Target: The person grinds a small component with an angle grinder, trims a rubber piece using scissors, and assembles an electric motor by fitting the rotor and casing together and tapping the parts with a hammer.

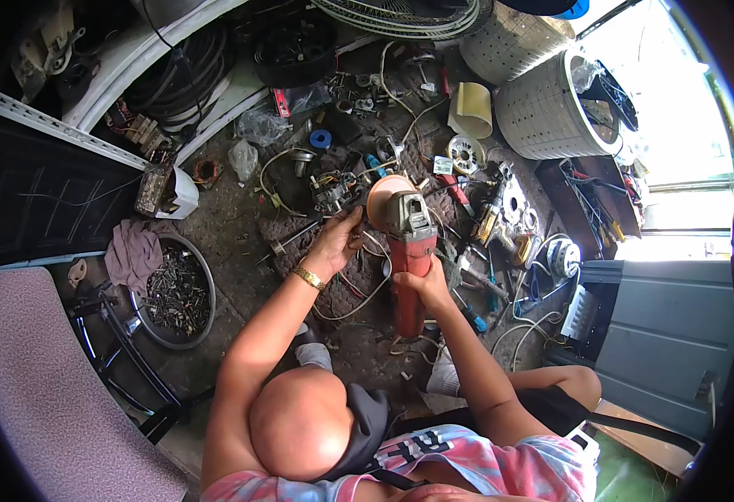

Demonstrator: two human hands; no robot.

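My right hand (428, 282) is wrapped around the red body of an angle grinder (410, 259), which points away from me. An orange-tan disc (386, 199) sits at the grinder's head. Just left of the disc is my left hand (333, 244), its fingers curled and pressed together; whatever they may hold is too small and dark to make out. A gold wristwatch (309, 278) circles my left wrist. Beyond the hands lies a dirty motor part with wires (333, 192). Beneath the grinder a pale cable (360, 309) loops across the floor.
A round pan (209, 293) of loose screws stands at left, with a cloth (137, 253) over its rim. To the right are a power drill (501, 230), screwdrivers (472, 316) and a grey case (664, 335). Perforated drums (542, 109) stand at the back right. A padded seat (57, 376) is near left.
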